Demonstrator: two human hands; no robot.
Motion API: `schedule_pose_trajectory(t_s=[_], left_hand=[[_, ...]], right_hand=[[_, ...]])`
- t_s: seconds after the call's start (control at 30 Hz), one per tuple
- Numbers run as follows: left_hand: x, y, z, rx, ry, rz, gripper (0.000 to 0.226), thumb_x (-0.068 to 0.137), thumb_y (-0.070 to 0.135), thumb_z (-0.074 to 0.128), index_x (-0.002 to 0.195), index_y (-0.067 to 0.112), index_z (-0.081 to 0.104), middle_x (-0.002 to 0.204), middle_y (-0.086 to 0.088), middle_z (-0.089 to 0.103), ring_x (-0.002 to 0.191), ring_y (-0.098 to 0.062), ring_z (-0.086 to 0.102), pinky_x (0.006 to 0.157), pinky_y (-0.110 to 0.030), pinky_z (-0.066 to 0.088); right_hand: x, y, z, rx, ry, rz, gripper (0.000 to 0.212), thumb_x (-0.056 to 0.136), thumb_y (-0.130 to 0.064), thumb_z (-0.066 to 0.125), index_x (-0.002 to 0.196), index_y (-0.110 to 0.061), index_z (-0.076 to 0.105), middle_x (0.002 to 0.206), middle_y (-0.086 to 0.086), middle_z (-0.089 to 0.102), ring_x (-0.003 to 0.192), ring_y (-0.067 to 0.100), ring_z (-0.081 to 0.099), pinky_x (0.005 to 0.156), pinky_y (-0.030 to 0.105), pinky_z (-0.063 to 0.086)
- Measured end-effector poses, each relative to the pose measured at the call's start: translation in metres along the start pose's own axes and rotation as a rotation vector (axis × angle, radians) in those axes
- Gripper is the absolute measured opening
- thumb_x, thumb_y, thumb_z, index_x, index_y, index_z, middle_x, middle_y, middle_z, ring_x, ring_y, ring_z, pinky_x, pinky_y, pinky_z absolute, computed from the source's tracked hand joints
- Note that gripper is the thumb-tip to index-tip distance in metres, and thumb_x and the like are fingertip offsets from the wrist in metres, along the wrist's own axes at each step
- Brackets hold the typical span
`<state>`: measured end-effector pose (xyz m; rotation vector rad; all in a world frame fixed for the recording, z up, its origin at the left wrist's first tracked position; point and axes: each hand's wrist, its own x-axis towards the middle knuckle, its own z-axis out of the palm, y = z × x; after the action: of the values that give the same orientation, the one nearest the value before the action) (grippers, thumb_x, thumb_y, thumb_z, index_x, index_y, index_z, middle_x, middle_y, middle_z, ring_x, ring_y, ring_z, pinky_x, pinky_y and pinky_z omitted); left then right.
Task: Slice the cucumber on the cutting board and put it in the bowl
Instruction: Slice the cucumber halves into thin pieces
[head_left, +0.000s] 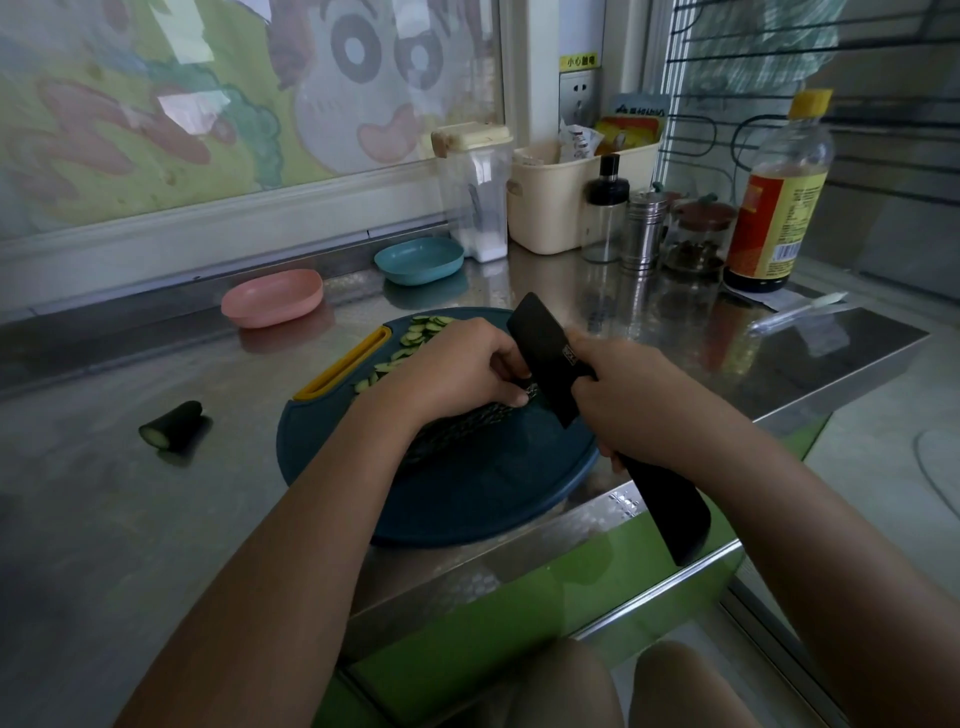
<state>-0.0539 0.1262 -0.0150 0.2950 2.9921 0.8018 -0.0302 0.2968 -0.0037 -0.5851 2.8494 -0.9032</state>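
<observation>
Black knife is held firmly in the right grip, mid-slice.
The cucumber is pinned by the curled left grip on the blue cutting board, probably against rolling; slices are heaped at its far edge, towards the pink bowl.

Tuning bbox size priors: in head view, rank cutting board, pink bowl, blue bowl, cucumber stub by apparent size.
1. cutting board
2. pink bowl, looks slightly bigger than blue bowl, but it sits nearer the camera, so unsure
3. cucumber stub
</observation>
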Motion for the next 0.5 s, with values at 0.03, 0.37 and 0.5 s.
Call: schedule_pose_trajectory(t_s=[0.03,0.37,0.5], left_hand=[[-0.0003,0.0003,-0.0003,0.001,0.0,0.0,0.028,0.075,0.017,0.079,0.102,0.018,0.07,0.092,0.008,0.069,0.086,-0.003,0.065,0.082,-0.024,0.053],[-0.0008,0.0015,-0.0003,0.029,-0.003,0.001,0.025,0.076,0.019,0.078,0.1,0.019,0.071,0.092,0.008,0.068,0.085,-0.004,0.064,0.078,-0.021,0.052],[-0.0003,0.0011,0.0003,0.026,-0.001,-0.003,0.025,0.076,0.019,0.078,0.1,0.019,0.071,0.093,0.007,0.069,0.085,-0.004,0.064,0.081,-0.024,0.053]], right_hand=[[-0.0004,-0.0004,0.0004,-0.003,0.0,0.001,0.034,0.089,-0.006,0.036,0.122,-0.012,0.045,0.083,0.011,0.053,0.068,0.026,0.056,0.062,0.038,0.055],[0.0034,0.0003,0.0016,-0.003,-0.056,0.045,0.031,0.087,-0.002,0.037,0.116,-0.011,0.046,0.08,0.009,0.052,0.064,0.023,0.057,0.054,0.033,0.053],[0.0079,0.0025,0.0009,-0.007,-0.087,0.065,0.029,0.087,-0.002,0.037,0.113,-0.012,0.046,0.081,0.009,0.052,0.066,0.024,0.058,0.05,0.03,0.052]])
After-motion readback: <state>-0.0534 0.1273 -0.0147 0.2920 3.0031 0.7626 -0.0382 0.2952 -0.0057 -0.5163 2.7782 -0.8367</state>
